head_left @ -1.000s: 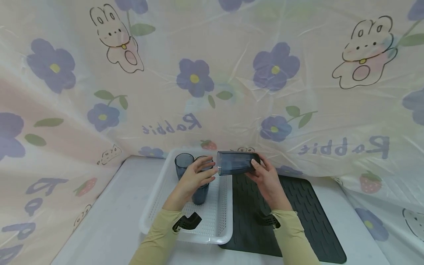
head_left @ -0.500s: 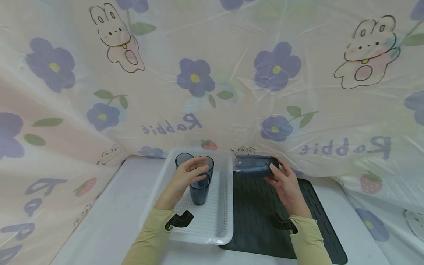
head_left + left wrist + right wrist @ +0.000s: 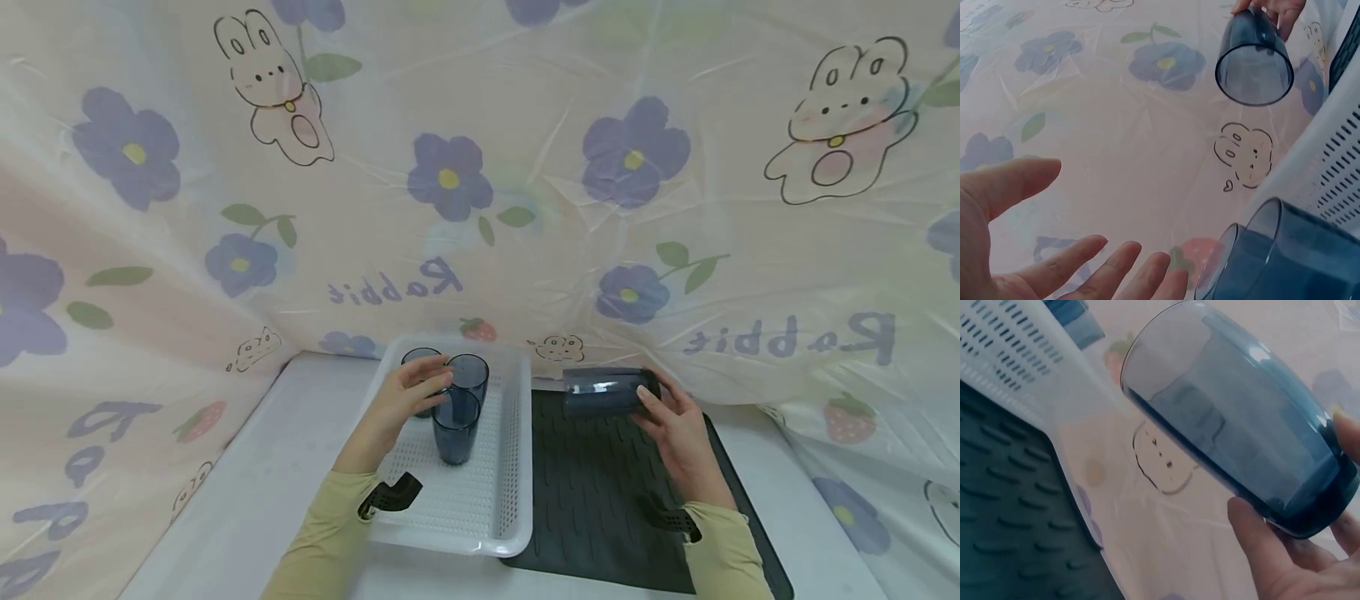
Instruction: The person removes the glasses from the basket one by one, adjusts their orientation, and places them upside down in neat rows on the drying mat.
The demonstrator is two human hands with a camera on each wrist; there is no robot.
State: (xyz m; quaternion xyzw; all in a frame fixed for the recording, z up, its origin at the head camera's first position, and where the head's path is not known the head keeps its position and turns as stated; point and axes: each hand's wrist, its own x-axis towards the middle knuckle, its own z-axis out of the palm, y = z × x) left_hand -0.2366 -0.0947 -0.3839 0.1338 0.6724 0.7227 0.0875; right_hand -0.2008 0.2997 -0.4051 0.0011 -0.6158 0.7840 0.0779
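A dark blue glass (image 3: 606,392) lies sideways in the air over the back of the black ridged mat, its mouth facing left. My right hand (image 3: 678,425) grips it near the base, thumb on one side and fingers on the other, as the right wrist view shows on the glass (image 3: 1241,425). Above the white basket my left hand (image 3: 393,408) is held with its fingers extended and nothing in it. Three more blue glasses stand upright in the basket; the front glass (image 3: 455,429) is close to the left fingertips, and the back left one is partly hidden behind that hand.
The white perforated basket (image 3: 517,500) sits on a white table (image 3: 277,433). Right beside it lies the black mat (image 3: 577,508). A flower-and-rabbit printed plastic sheet (image 3: 525,275) rises behind and along both sides.
My right hand has carried the glass rightward and slightly down, away from the basket and over the mat. The left hand has drawn back to the left, uncovering more of the standing glasses.
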